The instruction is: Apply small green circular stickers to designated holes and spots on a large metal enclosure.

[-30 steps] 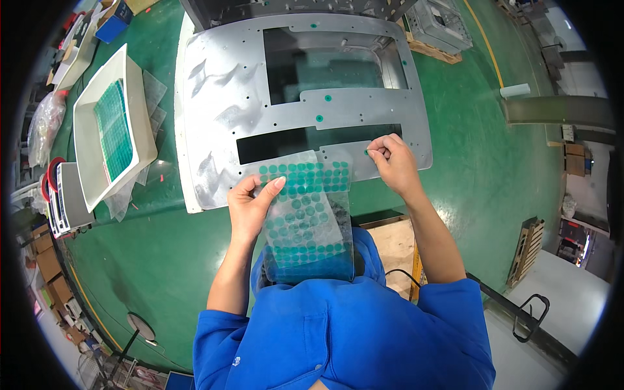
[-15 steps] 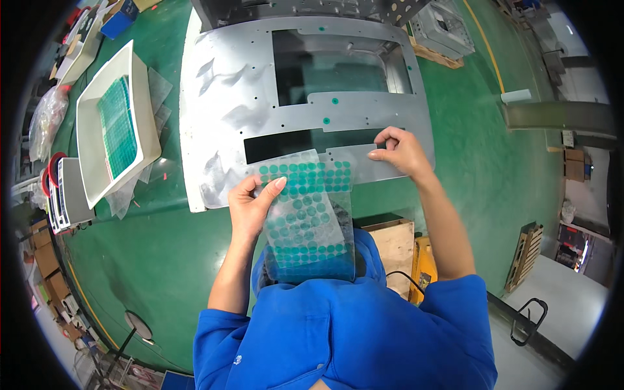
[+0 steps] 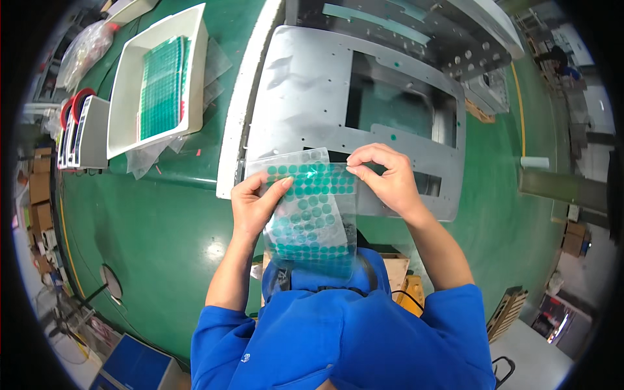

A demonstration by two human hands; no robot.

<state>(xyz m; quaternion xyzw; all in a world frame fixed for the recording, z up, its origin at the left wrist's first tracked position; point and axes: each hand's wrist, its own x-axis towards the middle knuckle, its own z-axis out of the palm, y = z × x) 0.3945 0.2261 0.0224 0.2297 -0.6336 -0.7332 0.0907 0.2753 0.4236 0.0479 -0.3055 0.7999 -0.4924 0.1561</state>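
Note:
My left hand [image 3: 259, 203] grips clear sheets of round green stickers [image 3: 302, 190] by their left edge, thumb on top. The sheets overlap and hang down in front of my body, with rows of green dots and some pale, bare-looking stretches. At their upper right corner is my right hand [image 3: 389, 179], thumb and forefinger pinched together. Whether a sticker or the sheet's edge is between those fingertips is too small to tell. Beyond both hands lies a grey metal panel [image 3: 296, 97] with rectangular openings and small holes. Several green dots, one a green sticker [image 3: 392, 137], sit on it.
On the left, a white tray [image 3: 116, 123] holds green sheets, with clear plastic film [image 3: 144, 159] by it. Red-ringed boxes [image 3: 88, 133] stand beside the tray. A perforated metal structure [image 3: 455, 49] rises behind the panel. A yellow object [image 3: 411, 294] is low near my right side.
My right hand has moved left from above the panel to the sticker sheets' upper right corner. My view has turned, so panel and tray appear farther right. My left hand keeps its grip.

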